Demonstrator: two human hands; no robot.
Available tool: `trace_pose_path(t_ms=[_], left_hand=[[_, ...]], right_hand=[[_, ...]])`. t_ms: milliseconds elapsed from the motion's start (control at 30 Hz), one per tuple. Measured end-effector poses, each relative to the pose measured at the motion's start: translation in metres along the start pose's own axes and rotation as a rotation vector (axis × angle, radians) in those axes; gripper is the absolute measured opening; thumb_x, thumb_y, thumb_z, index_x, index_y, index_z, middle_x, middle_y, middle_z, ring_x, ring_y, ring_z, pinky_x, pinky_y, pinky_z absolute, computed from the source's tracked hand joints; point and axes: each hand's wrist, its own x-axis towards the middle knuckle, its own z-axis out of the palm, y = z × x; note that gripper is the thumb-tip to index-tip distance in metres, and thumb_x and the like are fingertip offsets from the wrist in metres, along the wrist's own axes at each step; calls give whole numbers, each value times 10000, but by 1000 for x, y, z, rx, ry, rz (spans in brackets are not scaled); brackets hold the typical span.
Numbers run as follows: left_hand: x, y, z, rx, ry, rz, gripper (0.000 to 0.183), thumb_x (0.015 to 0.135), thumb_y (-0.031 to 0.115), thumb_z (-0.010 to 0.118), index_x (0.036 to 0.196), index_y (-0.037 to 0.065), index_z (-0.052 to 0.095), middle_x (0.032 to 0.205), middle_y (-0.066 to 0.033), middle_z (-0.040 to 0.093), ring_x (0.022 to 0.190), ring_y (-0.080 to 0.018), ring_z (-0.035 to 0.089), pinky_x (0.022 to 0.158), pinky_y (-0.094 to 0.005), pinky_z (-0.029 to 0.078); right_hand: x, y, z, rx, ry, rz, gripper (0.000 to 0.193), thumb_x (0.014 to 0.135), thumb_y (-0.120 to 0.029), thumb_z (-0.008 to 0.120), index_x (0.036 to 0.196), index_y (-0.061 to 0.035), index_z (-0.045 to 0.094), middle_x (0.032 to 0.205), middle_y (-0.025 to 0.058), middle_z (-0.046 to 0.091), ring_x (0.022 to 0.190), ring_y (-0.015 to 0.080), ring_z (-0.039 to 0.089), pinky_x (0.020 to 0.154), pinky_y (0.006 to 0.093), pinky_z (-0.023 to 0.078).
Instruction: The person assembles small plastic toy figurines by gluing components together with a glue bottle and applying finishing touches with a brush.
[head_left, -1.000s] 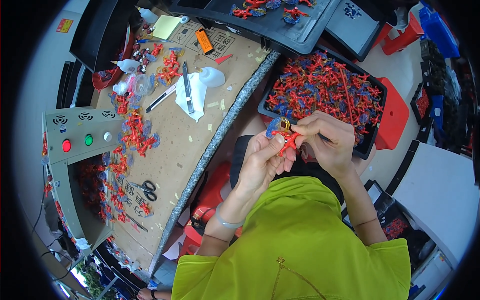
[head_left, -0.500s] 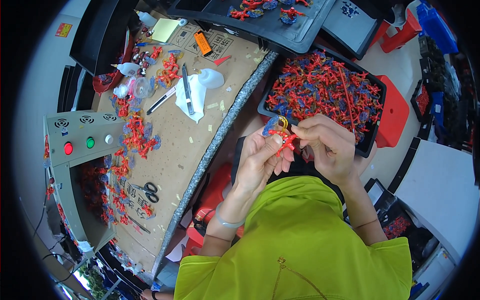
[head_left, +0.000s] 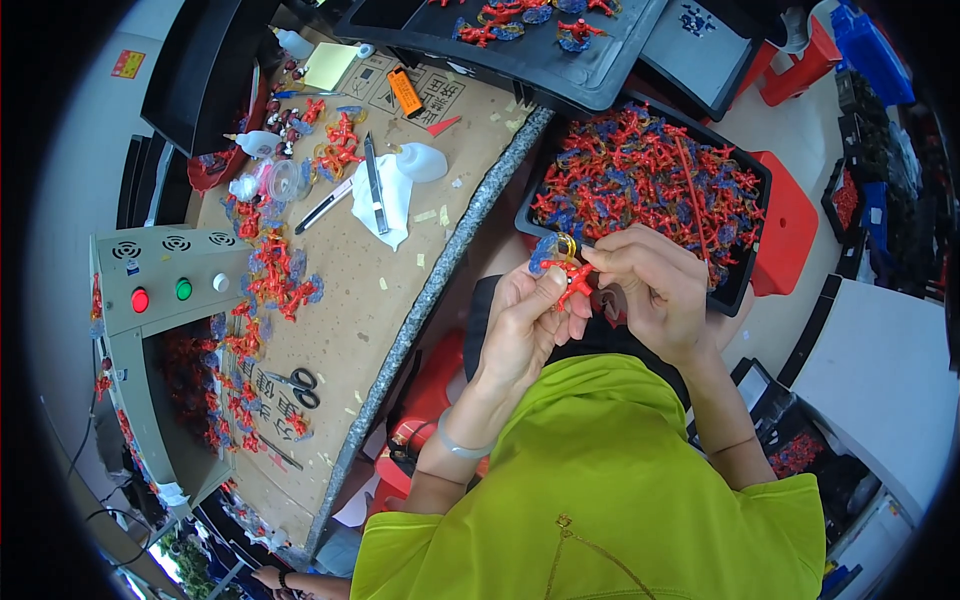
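A small red toy figure (head_left: pixel 572 284) with a translucent blue piece and a yellow curl rests in my left hand (head_left: pixel 520 322). The left thumb presses across it, holding it against the fingers. At the figure's right side my right hand (head_left: pixel 655 290) pinches, thumb and forefinger together at a limb. Whether those fingertips hold a separate small part cannot be made out. Both hands are above my lap. Just beyond them, a black bin (head_left: pixel 752 215) is heaped with similar red and blue figures (head_left: pixel 640 180).
The cardboard-covered bench (head_left: pixel 350 300) at left carries rows of figures (head_left: pixel 275 270), scissors (head_left: pixel 300 388), a knife (head_left: pixel 375 180) on white paper and a squeeze bottle (head_left: pixel 420 162). A grey machine (head_left: pixel 165 270) with buttons stands there. A black tray (head_left: pixel 600 70) is above; another person's hand (head_left: pixel 268 577) shows lower left.
The toy figure and both hands stay almost in place, with only slight finger movement. At lower left, the other person's hand has moved a little up and to the left.
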Motion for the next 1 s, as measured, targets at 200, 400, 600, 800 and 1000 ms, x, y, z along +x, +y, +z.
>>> trace_pose_path(t_ms=[200, 400, 600, 800, 1000], left_hand=[[1, -1, 7, -7, 85, -28, 261, 968, 244, 512, 952, -14, 542, 705, -94, 600, 482, -113, 489, 426, -186, 357], [1, -2, 6, -56, 78, -36, 264, 964, 244, 521, 967, -19, 543, 710, -99, 594, 479, -113, 470, 441, -190, 361], [0, -1, 8, -47, 88, -34, 264, 963, 243, 523, 970, -20, 544, 711, -100, 593, 487, -113, 476, 441, -189, 357], [1, -1, 8, -33, 84, -25, 263, 969, 240, 512, 966, -21, 542, 711, -98, 593, 484, -109, 475, 439, -187, 355], [1, -1, 9, -10, 96, -12, 263, 973, 240, 506, 962, -20, 542, 707, -100, 601, 481, -109, 491, 428, -184, 358]], right_hand=[[3, -1, 0, -8, 12, -7, 312, 633, 202, 583, 901, 49, 629, 808, 151, 633, 679, 273, 629, 583, 322, 524], [4, -2, 0, -40, 9, -33, 325, 615, 199, 572, 901, 55, 627, 808, 157, 632, 680, 286, 627, 584, 329, 523], [5, -2, -1, -38, 9, -40, 338, 613, 195, 572, 914, 51, 628, 810, 157, 632, 685, 286, 627, 591, 330, 521], [5, -2, 0, -44, 10, -40, 332, 620, 188, 572, 917, 52, 629, 811, 155, 631, 682, 286, 624, 593, 330, 516], [5, -1, 0, -47, 9, -47, 324, 620, 184, 574, 910, 52, 630, 804, 154, 630, 675, 281, 620, 584, 328, 512]])
